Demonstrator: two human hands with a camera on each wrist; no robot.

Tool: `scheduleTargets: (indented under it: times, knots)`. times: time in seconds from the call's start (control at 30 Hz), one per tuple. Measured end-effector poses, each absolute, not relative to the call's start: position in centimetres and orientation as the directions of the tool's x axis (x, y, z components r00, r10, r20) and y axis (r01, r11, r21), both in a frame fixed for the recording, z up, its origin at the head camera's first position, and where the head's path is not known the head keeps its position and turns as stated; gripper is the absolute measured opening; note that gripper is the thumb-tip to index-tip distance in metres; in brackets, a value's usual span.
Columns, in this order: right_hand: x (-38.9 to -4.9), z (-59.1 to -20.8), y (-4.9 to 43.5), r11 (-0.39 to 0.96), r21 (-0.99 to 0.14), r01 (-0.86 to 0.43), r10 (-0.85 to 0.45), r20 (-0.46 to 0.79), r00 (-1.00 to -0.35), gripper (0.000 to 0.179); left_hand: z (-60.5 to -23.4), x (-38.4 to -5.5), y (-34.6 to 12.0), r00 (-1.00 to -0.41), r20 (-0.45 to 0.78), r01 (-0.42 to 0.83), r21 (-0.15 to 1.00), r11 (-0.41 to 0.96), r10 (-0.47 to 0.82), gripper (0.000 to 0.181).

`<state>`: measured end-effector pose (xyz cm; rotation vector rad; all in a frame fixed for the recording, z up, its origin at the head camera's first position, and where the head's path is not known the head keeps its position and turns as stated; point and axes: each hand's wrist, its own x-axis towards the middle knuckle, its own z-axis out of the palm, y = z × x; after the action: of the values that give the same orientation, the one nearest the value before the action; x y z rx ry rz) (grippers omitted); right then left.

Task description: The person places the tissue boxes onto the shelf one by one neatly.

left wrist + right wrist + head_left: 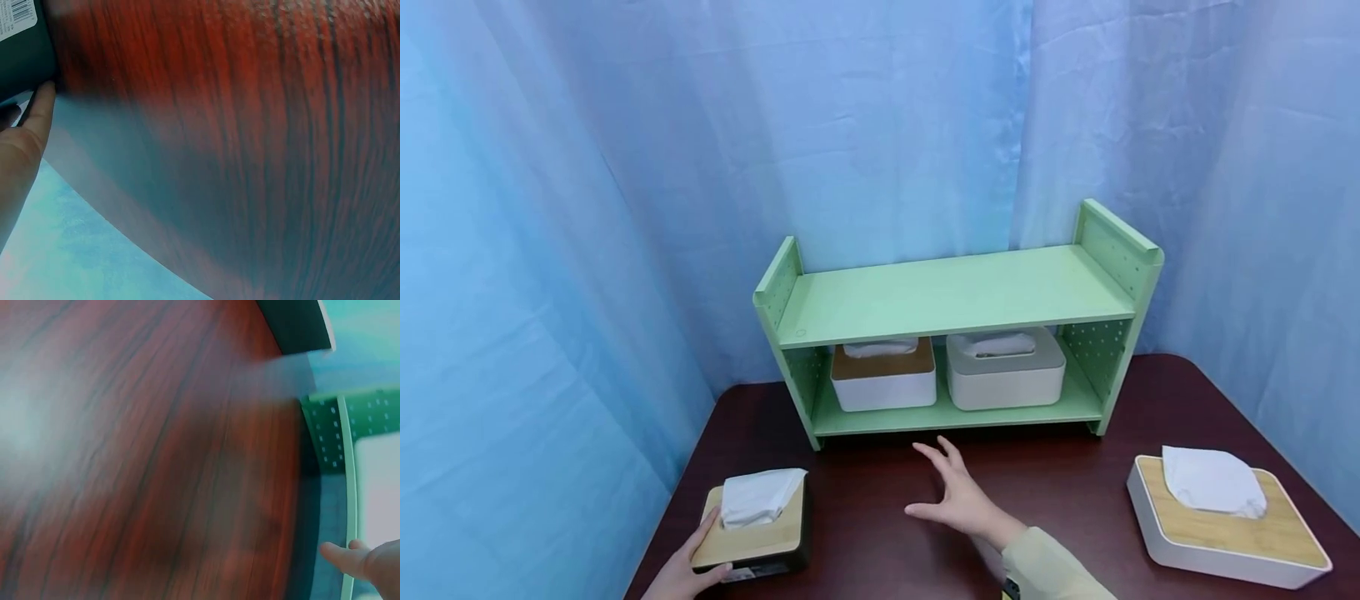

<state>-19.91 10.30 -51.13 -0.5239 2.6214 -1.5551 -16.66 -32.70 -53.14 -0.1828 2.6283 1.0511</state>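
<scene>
- Head view: the left hand (681, 571) holds the near left corner of a black-sided tissue box (760, 540) at the left of the tabletop (861, 533), thumb against the front, fingers along the left side.
- With that hold all at one corner, the box could swivel or slip if raised by it alone.
- The right hand (962, 502) has its fingers spread wide, holding nothing, before the green shelf (955, 293); a hurried reach leftward might shove the box instead of meeting its side.
- Loose tissue (762, 498) stands up towards the far right corner; fingers closing there could crumple it or tug it out.
- Inside the shelf, a brown-topped box (887, 390) and a grey-topped box (1006, 387) leave only a narrow gap, so anything pushed between would probably knock them.
</scene>
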Motion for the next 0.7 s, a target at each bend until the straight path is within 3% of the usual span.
scheduleTargets:
  times: [0.27,0.7]
  knots:
    - [-19.4,-51.0,7.5,0.394,-0.857,-0.331,-0.461,0.127,-0.878,0.094,-52.6,-16.2,-32.3,-0.949,-0.314,-0.249,0.677,0.693,-0.034,0.095]
    - [-18.6,-51.9,6.9,0.4,-0.84,-0.366,-0.536,0.11,-0.837,0.104,-52.9,-15.8,-29.5,-0.963,-0.268,-0.188,0.728,0.659,0.022,0.09]
